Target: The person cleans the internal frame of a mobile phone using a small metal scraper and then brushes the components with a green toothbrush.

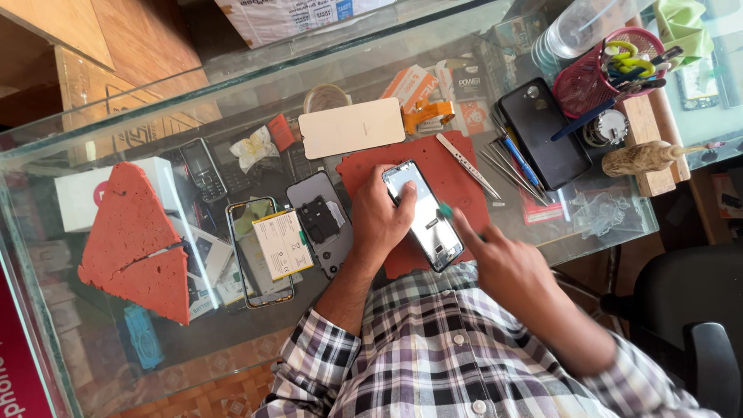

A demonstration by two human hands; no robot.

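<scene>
The opened phone body [425, 214] lies on the red work mat [457, 166] at the near edge of the glass counter [232, 93], just in front of the person's checked shirt. Its long axis runs slantwise, from the upper end near the middle of the mat down toward the person's right side. The left hand [378, 220] is on it: the fingers wrap over the phone's left edge and upper end, closed enough to pin it flat, with the thumb side hidden under the hand. The right hand [503, 259] comes in from the lower right, its forefinger stretched toward the phone's right edge, where a small green-tipped tool [446, 210] touches or nearly touches the frame. The right hand is motion-blurred, so how the remaining fingers pinch that tool is hard to make out; it seems lightly closed around it. The left hand is therefore the holding one, and the right is the nearer to the phone's right rim.

Left of the mat lie a dark back cover [319, 224], then a phone frame with a white battery [280, 244] across it. Beyond the mat rests a pale blank panel [352, 128]. To the right lie tweezers [467, 165], a black phone [543, 133] and a pink mesh tool cup [600, 77]. The inside of the phone body glares white, so its parts cannot be read.
</scene>
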